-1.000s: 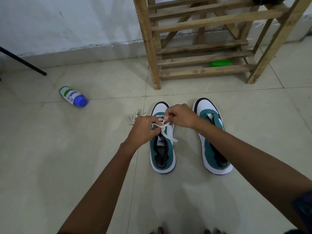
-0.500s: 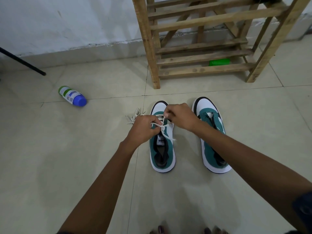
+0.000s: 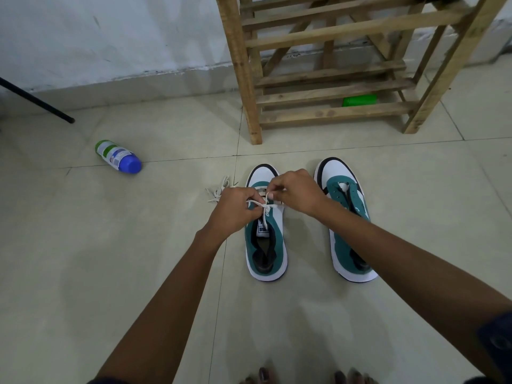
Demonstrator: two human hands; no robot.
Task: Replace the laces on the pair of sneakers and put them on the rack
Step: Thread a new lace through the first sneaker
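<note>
Two white and teal sneakers stand side by side on the tiled floor, toes toward the wooden rack [image 3: 329, 92]. Over the left sneaker [image 3: 266, 245] both my hands work a white lace [image 3: 266, 208] that is knotted at the top eyelets. My left hand [image 3: 234, 209] pinches the lace's left end and my right hand [image 3: 295, 194] pinches its right end. The right sneaker [image 3: 347, 217] has open eyelets and no lace through them. A loose bundle of white lace [image 3: 219, 189] lies on the floor just left of my left hand.
A plastic bottle with a blue cap [image 3: 118, 156] lies on its side at the left. A green object [image 3: 359, 100] sits behind the rack's bottom shelf slats. A black rod [image 3: 36, 100] slants down at the far left. My toes [image 3: 304, 376] show at the bottom edge.
The lace end that hung down over the sneaker's right side has been drawn up short, and the knot sits tighter. Both hands stay over the left sneaker.
</note>
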